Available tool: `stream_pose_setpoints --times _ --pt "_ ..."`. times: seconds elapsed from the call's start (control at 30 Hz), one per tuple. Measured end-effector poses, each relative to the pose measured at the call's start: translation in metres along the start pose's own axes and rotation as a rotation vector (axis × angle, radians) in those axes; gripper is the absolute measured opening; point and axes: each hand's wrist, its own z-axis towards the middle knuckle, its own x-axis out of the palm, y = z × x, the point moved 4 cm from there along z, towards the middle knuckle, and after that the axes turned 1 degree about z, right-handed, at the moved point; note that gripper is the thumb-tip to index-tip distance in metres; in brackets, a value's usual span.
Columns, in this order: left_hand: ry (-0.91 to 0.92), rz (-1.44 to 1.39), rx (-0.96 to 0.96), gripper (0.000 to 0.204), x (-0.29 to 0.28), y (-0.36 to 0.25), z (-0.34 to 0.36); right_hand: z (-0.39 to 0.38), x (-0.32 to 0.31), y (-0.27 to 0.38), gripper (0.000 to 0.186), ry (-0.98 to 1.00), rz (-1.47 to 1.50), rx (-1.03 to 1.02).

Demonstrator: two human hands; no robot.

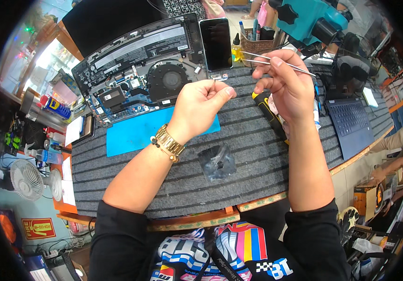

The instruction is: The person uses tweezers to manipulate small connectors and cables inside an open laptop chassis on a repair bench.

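Note:
My right hand [289, 86] is raised over the right of the bench, its fingers closed round a pair of metal tweezers [257, 60] whose tips point left. My left hand [201, 107] is closed, thumb pressed to the bent fingers; whatever it may hold is too small or hidden. Behind it lies an opened laptop base [136, 70], its battery, round fan and blue circuit board bare. A blue mat [133, 136] lies partly under my left wrist. A small clear plastic bag [217, 162] with something dark in it lies between my forearms.
A phone [215, 44] stands beside the laptop, near a small yellow-liquid bottle [236, 48] and a pen basket [257, 45]. A yellow-black tool handle [268, 114] lies by my right wrist, left of a dark keyboard part [349, 122]. Another person's arm [391, 168] shows at right.

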Motion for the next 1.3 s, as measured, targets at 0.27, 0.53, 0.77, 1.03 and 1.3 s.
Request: stream_pose_setpoints --times 0.27,0.53,0.77,1.03,1.3 --pt "0.051 -0.017 -0.021 0.019 -0.002 -0.003 -0.001 -0.002 0.006 -0.001 0.019 -0.078 -0.143 -0.046" --pt "0.009 0.22 0.143 0.025 0.007 -0.01 -0.006 -0.002 0.007 -0.002 0.019 -0.08 -0.222 -0.091" --pt "0.032 0.094 0.119 0.041 -0.014 -0.019 0.0 -0.003 0.009 -0.002 0.024 -0.135 -0.321 -0.141" --pt "-0.127 0.478 0.145 0.051 -0.052 -0.027 -0.028 -0.024 0.042 -0.018 0.013 -0.064 -0.528 -0.068" --pt "-0.059 0.589 0.143 0.021 -0.069 0.017 -0.054 -0.026 0.034 -0.057 0.01 0.015 -0.617 0.261"
